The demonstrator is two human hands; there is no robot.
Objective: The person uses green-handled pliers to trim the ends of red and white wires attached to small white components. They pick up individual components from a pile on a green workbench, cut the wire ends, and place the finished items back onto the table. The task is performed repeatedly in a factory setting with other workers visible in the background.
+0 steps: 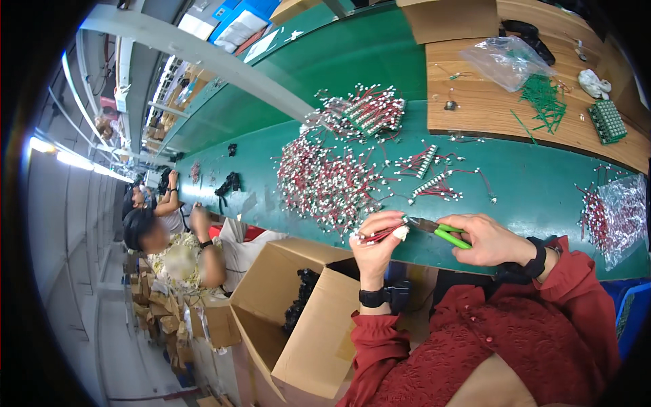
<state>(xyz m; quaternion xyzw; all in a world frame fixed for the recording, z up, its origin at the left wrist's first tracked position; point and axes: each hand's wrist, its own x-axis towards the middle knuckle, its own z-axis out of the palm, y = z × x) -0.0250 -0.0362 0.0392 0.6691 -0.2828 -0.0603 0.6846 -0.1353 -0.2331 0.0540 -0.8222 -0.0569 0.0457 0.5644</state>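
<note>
The left hand [377, 243] has its fingers pinched around a small bundle of red wires [380, 235] with white ends, held just above the near edge of the green tabletop [542, 183]. The right hand [489, 240], fingers wrapped tight, grips green-handled pliers [441, 231] whose tip meets the bundle. A heap of similar wires [322, 183] lies beyond.

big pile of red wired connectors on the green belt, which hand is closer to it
Left. The left hand sits just below the pile, holding a small wire bundle; the right hand, gripping green-handled pliers, is farther right.
</note>
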